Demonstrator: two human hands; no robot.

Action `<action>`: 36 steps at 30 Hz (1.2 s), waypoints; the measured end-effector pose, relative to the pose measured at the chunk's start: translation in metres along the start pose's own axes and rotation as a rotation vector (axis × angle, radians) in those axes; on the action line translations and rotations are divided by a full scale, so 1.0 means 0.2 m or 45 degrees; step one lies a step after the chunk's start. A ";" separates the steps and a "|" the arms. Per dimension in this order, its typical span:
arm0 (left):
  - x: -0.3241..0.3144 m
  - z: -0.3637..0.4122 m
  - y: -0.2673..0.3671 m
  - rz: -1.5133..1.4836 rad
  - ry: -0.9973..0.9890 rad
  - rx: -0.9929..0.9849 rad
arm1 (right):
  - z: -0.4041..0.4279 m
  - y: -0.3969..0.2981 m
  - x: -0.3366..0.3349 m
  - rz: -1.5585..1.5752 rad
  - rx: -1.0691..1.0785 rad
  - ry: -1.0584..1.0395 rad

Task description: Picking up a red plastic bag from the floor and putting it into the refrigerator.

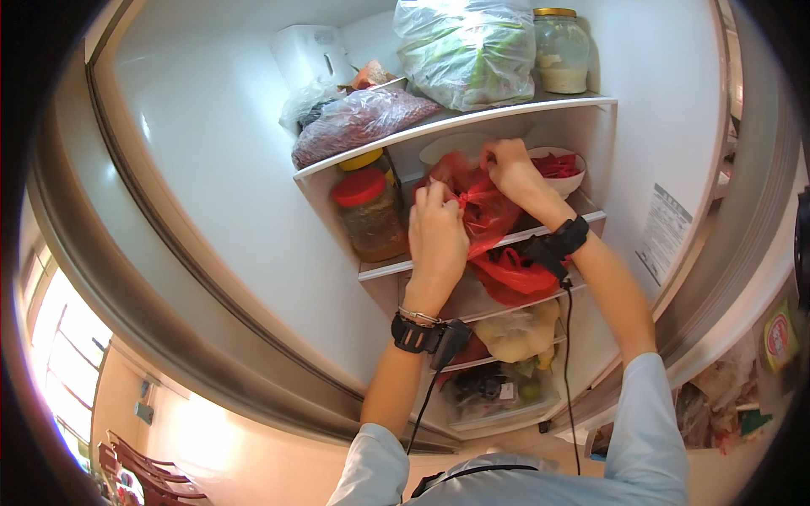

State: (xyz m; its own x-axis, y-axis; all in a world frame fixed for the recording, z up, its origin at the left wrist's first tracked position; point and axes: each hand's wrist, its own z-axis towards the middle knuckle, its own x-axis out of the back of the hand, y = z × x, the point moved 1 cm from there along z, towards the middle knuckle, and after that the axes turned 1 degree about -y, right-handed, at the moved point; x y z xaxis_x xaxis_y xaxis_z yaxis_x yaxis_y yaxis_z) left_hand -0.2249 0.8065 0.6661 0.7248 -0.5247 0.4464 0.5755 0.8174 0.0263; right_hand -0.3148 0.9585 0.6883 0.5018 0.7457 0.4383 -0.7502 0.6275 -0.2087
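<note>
Both of my hands are at a red plastic bag (487,212) at the front of a refrigerator's second shelf. My left hand (438,221) has its fingers closed on the bag's near left side. Slightly higher, my right hand (506,161) pinches the bag's upper right part. What the bag holds is hidden. Behind it stands a pale round bowl or plate (452,147), partly covered. To the right is a white bowl (566,183) with red pieces in it. A glass jar with a red lid (370,218) stands left of the bag.
Above, the shelf (455,120) holds a clear bag of green vegetables (471,63), a glass jar with a gold lid (562,54) and a bag of reddish contents (361,123). Another red bag (516,278) lies below. Lower drawers hold more bags. Open doors flank both sides; cables hang from both wrists.
</note>
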 end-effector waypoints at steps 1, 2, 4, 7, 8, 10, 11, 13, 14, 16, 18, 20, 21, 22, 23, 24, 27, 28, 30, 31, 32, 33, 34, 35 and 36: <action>0.03 -0.01 0.00 -0.018 0.001 -0.002 | 0.00 -0.02 0.01 -0.017 -0.006 -0.003; 0.08 -0.04 -0.01 -0.036 0.005 0.064 | 0.00 -0.04 0.02 -0.002 -0.030 0.186; 0.18 -0.09 0.06 -0.106 0.005 0.123 | -0.04 -0.15 0.12 0.029 -0.095 0.441; 0.32 -0.21 0.26 -0.280 -0.094 0.172 | -0.29 -0.40 0.22 0.114 -0.044 0.589; 0.36 -0.24 0.32 -0.462 -0.139 0.120 | -0.41 -0.54 0.26 0.277 -0.160 0.524; 0.41 -0.34 0.37 -0.677 -0.200 0.073 | -0.64 -0.77 0.31 0.358 -0.201 0.348; 0.45 -0.40 0.38 -0.787 -0.309 0.101 | -0.73 -0.87 0.37 0.293 -0.114 0.283; 0.51 -0.55 0.33 -0.917 -0.474 0.132 | -0.90 -1.02 0.47 0.147 -0.100 0.231; 0.53 -0.62 0.30 -0.938 -0.493 0.116 | -1.00 -1.07 0.52 0.045 -0.196 0.261; 0.57 -0.77 0.26 -1.006 -0.680 0.214 | -1.18 -1.14 0.67 -0.237 -0.382 0.397; 0.58 -0.93 0.26 -1.082 -0.799 0.294 | -1.39 -1.19 0.87 -0.603 -0.516 0.623; 0.58 -1.10 0.23 -1.132 -0.912 0.330 | -1.58 -1.22 1.05 -0.948 -0.604 0.736; 0.59 -1.19 0.23 -1.170 -0.957 0.374 | -1.67 -1.22 1.14 -1.103 -0.643 0.725; 0.59 -1.26 0.25 -1.216 -1.006 0.418 | -1.75 -1.23 1.22 -1.134 -0.652 0.707; 0.60 -1.32 0.25 -1.231 -1.013 0.430 | -1.82 -1.21 1.28 -1.285 -0.771 0.549; 0.60 -1.37 0.27 -1.261 -1.074 0.431 | -1.88 -1.21 1.34 -1.440 -0.881 0.382; 0.70 -1.46 0.36 -1.248 -1.205 0.510 | -2.07 -1.20 1.45 -1.478 -0.943 -0.012; 0.73 -1.47 0.38 -1.249 -1.192 0.487 | -2.08 -1.21 1.45 -1.477 -0.919 -0.059; 0.81 -1.50 0.40 -1.229 -1.130 0.418 | -2.10 -1.21 1.48 -1.494 -0.868 -0.114; 0.86 -1.51 0.40 -1.201 -1.115 0.456 | -2.10 -1.20 1.47 -1.533 -0.833 -0.138; 0.92 -1.53 0.40 -1.171 -1.113 0.554 | -2.11 -1.20 1.46 -1.493 -0.808 -0.152; 0.97 -1.55 0.42 -1.147 -1.101 0.652 | -2.10 -1.19 1.46 -1.471 -0.858 -0.113; 1.03 -1.57 0.42 -1.100 -1.065 0.696 | -2.10 -1.18 1.46 -1.447 -0.909 -0.076; 1.07 -1.62 0.43 -1.087 -1.041 0.741 | -2.10 -1.17 1.46 -1.422 -0.875 -0.103; 1.12 -1.67 0.44 -1.024 -1.012 0.744 | -2.10 -1.17 1.46 -1.437 -0.929 -0.078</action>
State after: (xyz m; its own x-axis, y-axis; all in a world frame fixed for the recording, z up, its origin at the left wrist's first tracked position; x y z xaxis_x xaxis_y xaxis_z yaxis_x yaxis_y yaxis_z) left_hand 0.1140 0.6807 0.4691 -0.2919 -0.7981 0.5271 0.3469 0.4252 0.8359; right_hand 0.1886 1.1244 0.4975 0.6547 -0.2531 0.7122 0.4657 0.8772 -0.1164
